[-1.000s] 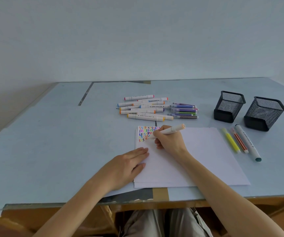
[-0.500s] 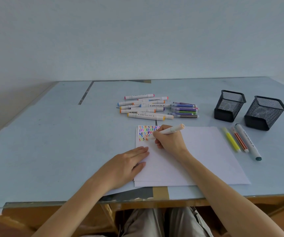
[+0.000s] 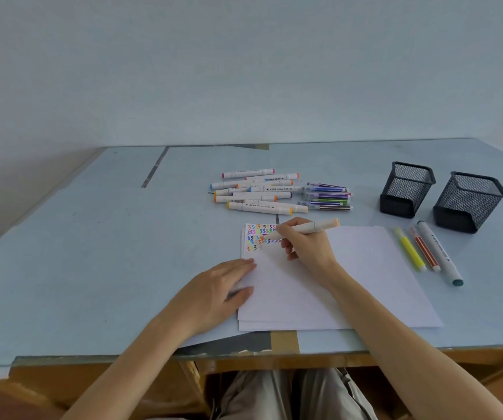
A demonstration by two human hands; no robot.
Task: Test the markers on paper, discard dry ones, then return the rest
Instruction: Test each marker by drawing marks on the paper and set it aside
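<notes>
My right hand (image 3: 306, 248) grips a white marker (image 3: 314, 228) with a pale orange end cap, its tip down on the white paper (image 3: 350, 280) among rows of coloured squiggles (image 3: 261, 236) in the sheet's top left corner. My left hand (image 3: 214, 294) lies flat, fingers straight, pressing on the paper's left edge. A pile of white markers (image 3: 258, 192) and thinner coloured pens (image 3: 329, 197) lies beyond the paper. Right of the sheet lie a yellow highlighter (image 3: 410, 253), an orange pen (image 3: 424, 253) and a white marker with a teal cap (image 3: 439, 253).
Two black mesh pen holders (image 3: 406, 189) (image 3: 468, 201) stand at the right of the blue table (image 3: 92, 253). The table's front edge runs just below the paper, with my knees under it. A wall closes off the back.
The marker in my right hand has shifted slightly over the squiggles while writing. My left hand has stayed on the paper.
</notes>
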